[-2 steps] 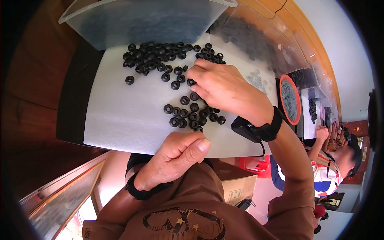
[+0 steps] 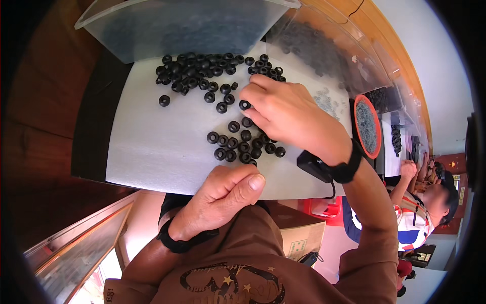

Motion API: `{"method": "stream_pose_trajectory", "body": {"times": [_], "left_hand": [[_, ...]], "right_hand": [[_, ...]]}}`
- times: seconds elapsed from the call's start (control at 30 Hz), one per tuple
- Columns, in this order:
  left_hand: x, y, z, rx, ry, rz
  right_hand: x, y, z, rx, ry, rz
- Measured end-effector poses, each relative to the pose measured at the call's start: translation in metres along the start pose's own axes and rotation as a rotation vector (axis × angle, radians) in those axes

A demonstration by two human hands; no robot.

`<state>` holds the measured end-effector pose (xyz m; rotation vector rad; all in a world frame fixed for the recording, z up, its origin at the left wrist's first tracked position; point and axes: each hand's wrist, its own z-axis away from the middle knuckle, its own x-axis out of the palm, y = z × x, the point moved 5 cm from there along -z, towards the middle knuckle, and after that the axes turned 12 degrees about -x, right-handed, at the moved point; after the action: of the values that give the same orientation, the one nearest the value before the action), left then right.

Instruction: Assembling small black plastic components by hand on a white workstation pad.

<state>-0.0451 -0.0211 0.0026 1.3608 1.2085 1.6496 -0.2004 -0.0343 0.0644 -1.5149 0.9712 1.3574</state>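
Lying on the white foam sheet (image 2: 152,147) are about a dozen small black rubber rings (image 2: 239,144) grouped near the right hand (image 2: 286,114), whose fingertips pinch one ring (image 2: 245,105); a larger heap (image 2: 202,68) sits beyond. The left hand (image 2: 223,195) is curled shut at the sheet's edge; whether it holds anything is hidden.

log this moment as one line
right hand: fingertips on small black rubber rings | left hand: loosely closed at white foam sheet edge | clear plastic bin behind

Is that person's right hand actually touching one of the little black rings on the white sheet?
Touching. In the head view, the right hand has its fingertips pressed against a black ring lying on the white sheet, with no gap visible between them.
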Motion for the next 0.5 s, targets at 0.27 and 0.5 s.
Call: {"method": "stream_pose_trajectory", "body": {"times": [0.27,0.5], "left_hand": [[0.002,-0.011,-0.007,-0.038,0.095,0.265],[0.005,-0.009,-0.004,-0.008,0.188,0.253]], "right_hand": [[-0.035,-0.052,0.052,-0.014,0.241,-0.193],[-0.030,-0.070,0.065,-0.080,0.363,-0.161]]}}
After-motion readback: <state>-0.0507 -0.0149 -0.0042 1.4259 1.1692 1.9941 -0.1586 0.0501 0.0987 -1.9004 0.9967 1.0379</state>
